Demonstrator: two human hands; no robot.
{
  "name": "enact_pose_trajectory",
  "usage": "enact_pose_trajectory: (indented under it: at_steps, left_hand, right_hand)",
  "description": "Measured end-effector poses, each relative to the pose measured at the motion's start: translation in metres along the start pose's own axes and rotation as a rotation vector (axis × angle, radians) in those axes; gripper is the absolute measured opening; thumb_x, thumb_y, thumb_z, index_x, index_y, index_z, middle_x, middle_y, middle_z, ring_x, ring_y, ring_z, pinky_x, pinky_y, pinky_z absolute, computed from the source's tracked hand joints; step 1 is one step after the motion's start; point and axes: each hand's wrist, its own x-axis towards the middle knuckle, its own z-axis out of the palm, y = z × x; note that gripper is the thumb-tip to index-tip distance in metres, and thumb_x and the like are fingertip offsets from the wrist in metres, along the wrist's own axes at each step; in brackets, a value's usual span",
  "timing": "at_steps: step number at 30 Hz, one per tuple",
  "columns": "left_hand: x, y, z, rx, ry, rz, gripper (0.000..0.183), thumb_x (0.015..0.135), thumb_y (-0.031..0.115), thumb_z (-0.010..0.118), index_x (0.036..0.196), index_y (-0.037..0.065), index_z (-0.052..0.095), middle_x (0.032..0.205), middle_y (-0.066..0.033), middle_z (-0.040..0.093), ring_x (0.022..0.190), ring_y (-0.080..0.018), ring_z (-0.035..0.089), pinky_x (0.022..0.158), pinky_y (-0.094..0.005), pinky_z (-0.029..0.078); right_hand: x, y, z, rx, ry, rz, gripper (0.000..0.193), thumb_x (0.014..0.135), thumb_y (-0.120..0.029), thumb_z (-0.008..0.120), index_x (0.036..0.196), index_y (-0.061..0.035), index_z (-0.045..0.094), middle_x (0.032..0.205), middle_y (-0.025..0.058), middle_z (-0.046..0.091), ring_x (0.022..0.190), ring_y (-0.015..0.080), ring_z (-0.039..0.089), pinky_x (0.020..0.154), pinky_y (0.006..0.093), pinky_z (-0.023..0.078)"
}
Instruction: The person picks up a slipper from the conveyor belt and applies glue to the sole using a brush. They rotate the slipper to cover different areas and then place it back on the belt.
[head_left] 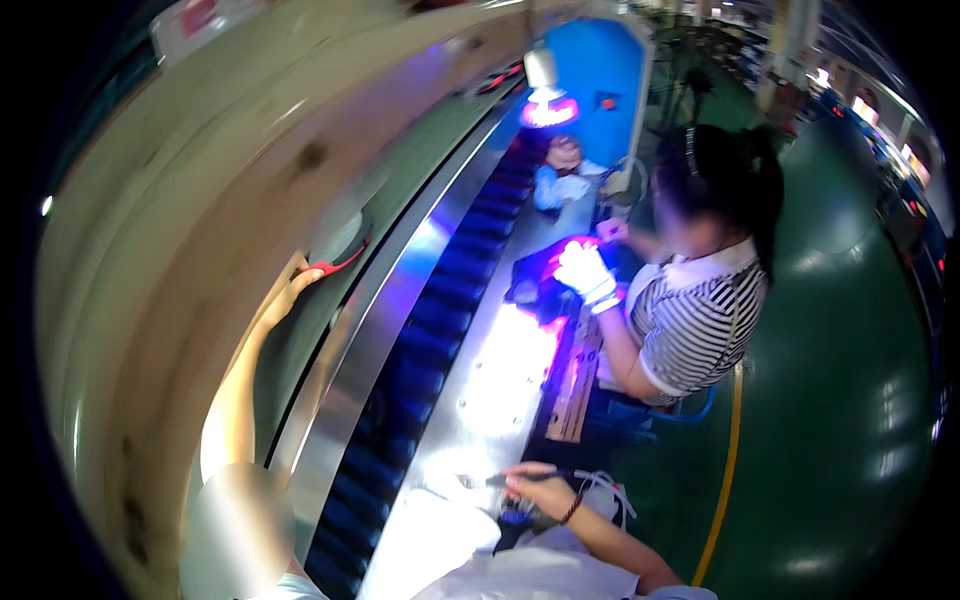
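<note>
At the left, my left hand [292,290] reaches over a green conveyor belt, fingers closed on the red rim of a dark curved piece [345,250] that looks like a shoe sole. Blur hides its detail. My right hand [543,492] is low in the middle, over the near end of the brightly lit metal bench [480,405]. It pinches a thin dark stick-like tool [500,480]; its tip is lost in the glare. A white rounded thing [440,530] lies between my arms.
A dark roller track [400,375] runs beside the metal rail [375,310]. A co-worker in a striped shirt [690,320] works at right with a white glove [587,272] under purple light. Beyond stand a lamp [542,75] and a blue machine [595,90].
</note>
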Motion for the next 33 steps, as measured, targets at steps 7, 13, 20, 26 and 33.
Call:
enact_pose_trajectory:
  at_steps: [7, 13, 20, 26, 33]
  left_hand:
    - [-0.239, 0.005, -0.098, 0.257, 0.014, 0.103, 0.025, 0.063, 0.023, 0.064, 0.064, 0.003, 0.048, 0.064, -0.008, 0.046, 0.066, -0.0242, 0.047, 0.086, -0.0432, 0.034]
    - [-0.419, 0.059, -0.125, -0.208, 0.639, -0.08, 0.035, 0.077, 0.036, 0.051, 0.063, 0.006, 0.04, 0.079, -0.0089, 0.048, 0.083, -0.0213, 0.045, 0.089, -0.0426, 0.03]
    - [-0.484, 0.101, -0.069, -1.499, 1.11, -0.596, 0.046, 0.07, 0.011, 0.041, 0.113, -0.006, 0.038, 0.107, -0.018, 0.047, 0.101, -0.0256, 0.045, 0.088, -0.0358, 0.034]
    - [-0.514, 0.084, -0.079, -1.833, 0.698, -0.62, 0.046, 0.062, 0.002, 0.042, 0.105, -0.012, 0.039, 0.103, -0.0239, 0.048, 0.095, -0.0332, 0.05, 0.084, -0.0429, 0.039]
    - [-0.553, 0.115, 0.001, -1.762, 0.746, -0.8, 0.067, 0.049, 0.009, 0.054, 0.111, -0.008, 0.037, 0.101, -0.0164, 0.051, 0.092, -0.0272, 0.051, 0.085, -0.0317, 0.036]
  right_hand:
    - [-0.015, 0.01, 0.021, 0.149, -0.134, -0.103, 0.021, 0.072, 0.002, 0.055, 0.093, 0.0019, 0.054, 0.085, 0.0107, 0.057, 0.073, 0.0142, 0.055, 0.064, 0.0232, 0.046]
    - [-0.025, 0.031, 0.039, 0.126, -0.017, -0.127, 0.018, 0.071, 0.003, 0.056, 0.088, 0.0021, 0.054, 0.081, 0.0099, 0.057, 0.066, 0.0118, 0.053, 0.06, 0.02, 0.043]
    - [-0.051, 0.041, 0.064, 0.095, 0.005, -0.187, 0.017, 0.07, 0.001, 0.058, 0.087, 0.0043, 0.054, 0.079, 0.008, 0.056, 0.069, 0.0115, 0.053, 0.064, 0.0197, 0.042]
    - [-0.061, 0.035, 0.068, 0.054, -0.063, -0.211, 0.018, 0.07, 0.001, 0.058, 0.087, 0.0044, 0.054, 0.079, 0.0079, 0.056, 0.068, 0.0114, 0.053, 0.064, 0.02, 0.042]
    - [-0.057, 0.013, 0.067, -0.079, -0.188, -0.179, 0.016, 0.071, -0.002, 0.057, 0.087, 0.0012, 0.055, 0.08, 0.0061, 0.055, 0.072, 0.0119, 0.051, 0.066, 0.0214, 0.041]
